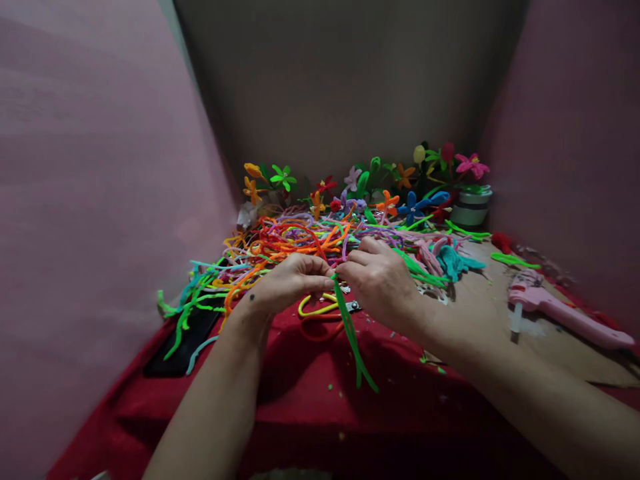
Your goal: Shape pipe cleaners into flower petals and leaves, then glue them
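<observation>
Our left hand (283, 287) and right hand (384, 280) have their fingers (316, 267) pinched tightly together on green pipe cleaners (349, 330), whose ends dangle above the red-covered tabletop (300, 393). Behind lie scissors (320, 311), then a pipe-cleaner pile (280, 248); rightward, a pink glue gun (565, 309).

Both forearms (213, 393) angle inward, left hand (293, 283) and right hand (379, 280) pinching close together.

Fingers (316, 267) of the left hand (287, 285) and right hand (385, 283) pinch green fuzzy stems (351, 333) above scissors (320, 311) on red cloth (295, 387)
</observation>
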### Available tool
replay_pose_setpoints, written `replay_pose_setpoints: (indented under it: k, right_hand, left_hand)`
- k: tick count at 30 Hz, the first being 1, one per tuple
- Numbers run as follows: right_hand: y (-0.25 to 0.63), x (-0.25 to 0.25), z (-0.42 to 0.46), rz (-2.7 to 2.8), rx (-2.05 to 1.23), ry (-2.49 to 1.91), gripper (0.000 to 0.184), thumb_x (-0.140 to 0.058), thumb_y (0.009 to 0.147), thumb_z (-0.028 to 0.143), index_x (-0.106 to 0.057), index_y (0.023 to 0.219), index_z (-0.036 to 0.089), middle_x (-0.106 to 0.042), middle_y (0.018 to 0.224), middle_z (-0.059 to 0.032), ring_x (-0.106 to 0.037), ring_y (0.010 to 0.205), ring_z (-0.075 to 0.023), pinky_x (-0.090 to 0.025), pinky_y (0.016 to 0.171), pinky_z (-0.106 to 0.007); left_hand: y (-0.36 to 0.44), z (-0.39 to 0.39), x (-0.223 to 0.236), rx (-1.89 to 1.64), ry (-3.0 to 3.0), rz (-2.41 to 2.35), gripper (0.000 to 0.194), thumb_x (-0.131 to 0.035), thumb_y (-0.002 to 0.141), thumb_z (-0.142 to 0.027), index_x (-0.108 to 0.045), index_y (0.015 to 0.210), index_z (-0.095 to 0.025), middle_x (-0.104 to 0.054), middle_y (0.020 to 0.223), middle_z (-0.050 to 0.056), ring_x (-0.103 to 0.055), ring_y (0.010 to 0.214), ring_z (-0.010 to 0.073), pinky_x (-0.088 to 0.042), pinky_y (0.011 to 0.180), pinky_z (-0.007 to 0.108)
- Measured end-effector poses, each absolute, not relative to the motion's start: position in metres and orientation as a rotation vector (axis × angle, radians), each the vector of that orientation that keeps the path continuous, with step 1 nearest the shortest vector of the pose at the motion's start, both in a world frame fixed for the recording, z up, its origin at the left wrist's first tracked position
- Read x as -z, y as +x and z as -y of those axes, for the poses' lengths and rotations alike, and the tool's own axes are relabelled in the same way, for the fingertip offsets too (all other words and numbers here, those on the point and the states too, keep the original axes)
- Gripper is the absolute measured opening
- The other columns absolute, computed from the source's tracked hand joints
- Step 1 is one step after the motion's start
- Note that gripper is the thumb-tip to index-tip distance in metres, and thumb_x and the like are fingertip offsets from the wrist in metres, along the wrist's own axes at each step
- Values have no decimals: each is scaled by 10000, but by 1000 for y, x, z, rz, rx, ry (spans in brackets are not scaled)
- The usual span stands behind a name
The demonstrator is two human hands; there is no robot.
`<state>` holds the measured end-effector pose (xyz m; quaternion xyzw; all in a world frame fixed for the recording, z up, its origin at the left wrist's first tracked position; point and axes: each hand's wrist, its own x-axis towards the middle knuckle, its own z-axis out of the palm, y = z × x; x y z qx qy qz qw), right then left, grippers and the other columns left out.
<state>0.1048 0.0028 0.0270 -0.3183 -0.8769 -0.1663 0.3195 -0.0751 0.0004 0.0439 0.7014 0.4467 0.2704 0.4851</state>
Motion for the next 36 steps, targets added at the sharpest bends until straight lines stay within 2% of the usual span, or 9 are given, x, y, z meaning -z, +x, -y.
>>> replay_pose_setpoints:
  k: [3, 5, 8, 12, 16, 20, 26, 32, 36]
  right_hand:
    - [101, -28, 2, 2297, 386, -927, 258, -447, 832, 175, -636, 660, 139, -621, 674, -76, -461, 703, -182, -314, 656, -314]
    - [99, -28, 6, 2257, 234, -1036, 249, -457, 816, 182, -643, 658, 134, -625, 664, -76, -468, 662, -167, -314, 627, -300]
    - [97, -28, 9, 2103, -261, -1193, 219, -494, 778, 204, -647, 637, 137, -598, 600, -44, -464, 585, -132, -309, 563, -262]
    - [97, -31, 10, 1750, -1041, -1174, 181, -541, 714, 203, -596, 560, 126, -502, 494, 14, -408, 482, -81, -289, 483, -220]
    - [98, -31, 9, 1464, -1415, -1126, 181, -577, 678, 235, -557, 530, 133, -423, 432, 50, -324, 404, -56, -241, 430, -218]
    - [100, -22, 6, 1453, -1522, -1054, 202, -597, 660, 265, -563, 513, 131, -425, 427, 48, -317, 396, -54, -234, 427, -224]
    - [100, -17, 3, 1511, -1454, -981, 196, -588, 657, 227, -547, 491, 131, -419, 437, 51, -326, 419, -51, -251, 429, -212]
    - [98, -24, 8, 1413, -1495, -1104, 130, -563, 664, 181, -595, 555, 117, -597, 520, -23, -489, 456, -88, -368, 453, -207]
    - [101, -22, 7, 1424, -1502, -1096, 129, -563, 672, 201, -614, 584, 121, -624, 543, -37, -495, 446, -94, -382, 451, -216]
  left_hand:
    - [-75, -2, -44, -699, 1630, -1095, 100, -611, 660, -209, -566, 655, -120, -503, 501, -32, -451, 442, 71, -355, 443, 201]
    - [-73, -2, -43, -734, 1575, -1090, 113, -625, 641, -213, -567, 659, -119, -508, 499, -35, -452, 428, 69, -358, 430, 198]
    - [-69, -2, -43, -792, 1505, -1103, 128, -645, 612, -213, -572, 650, -114, -516, 485, -36, -455, 408, 64, -374, 423, 195]
    - [-64, -1, -42, -870, 1443, -1136, 140, -666, 590, -214, -580, 630, -110, -522, 469, -32, -457, 393, 63, -377, 404, 190]
    - [-64, -2, -42, -895, 1454, -1103, 167, -694, 577, -230, -589, 626, -109, -533, 475, -27, -461, 395, 65, -391, 409, 196]
    - [-66, -4, -41, -913, 1484, -1117, 175, -699, 577, -243, -599, 621, -106, -541, 483, -22, -463, 409, 65, -382, 423, 194]
    - [-63, -4, -39, -953, 1534, -1197, 174, -686, 597, -271, -629, 646, -114, -552, 501, -17, -455, 444, 69, -365, 469, 204]
    - [-57, 1, -45, -1036, 1780, -1360, 142, -691, 579, -252, -662, 639, -126, -580, 624, -5, -501, 607, 106, -387, 574, 220]
    - [-54, 6, -48, -963, 1774, -1354, 122, -619, 654, -240, -645, 680, -124, -556, 579, -19, -466, 541, 82, -361, 515, 202]
